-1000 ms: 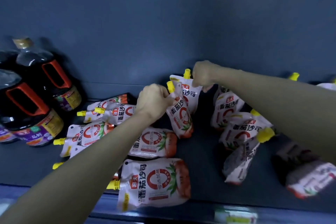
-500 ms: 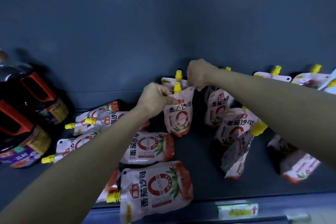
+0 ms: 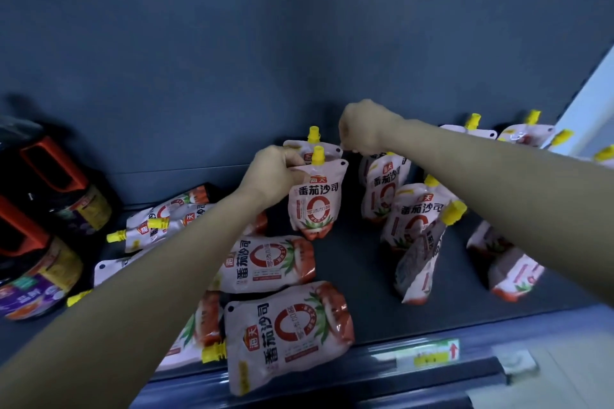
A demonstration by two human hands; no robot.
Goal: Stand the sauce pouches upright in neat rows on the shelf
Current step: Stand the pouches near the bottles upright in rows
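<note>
Two white-and-red sauce pouches with yellow caps stand upright, one behind the other, at the shelf's middle. My left hand (image 3: 272, 176) pinches the top left corner of the front pouch (image 3: 315, 199). My right hand (image 3: 363, 128) pinches the top right corner of the rear pouch (image 3: 309, 143). Several more pouches lie flat at the left and front, such as one (image 3: 285, 332) at the front edge and one (image 3: 265, 262) behind it. Others stand or lean at the right, like a pouch (image 3: 415, 212) and a tilted pouch (image 3: 422, 262).
Dark soy sauce jugs with orange handles (image 3: 43, 209) stand at the far left of the grey shelf (image 3: 358, 279). A price label (image 3: 428, 354) sits on the shelf's front rail. More upright pouches (image 3: 471, 131) line the back wall at the right.
The front pouch has swung from tilted to upright in my left hand. My right hand stays on the rear pouch's top. The view has shifted right, revealing more pouches at the right.
</note>
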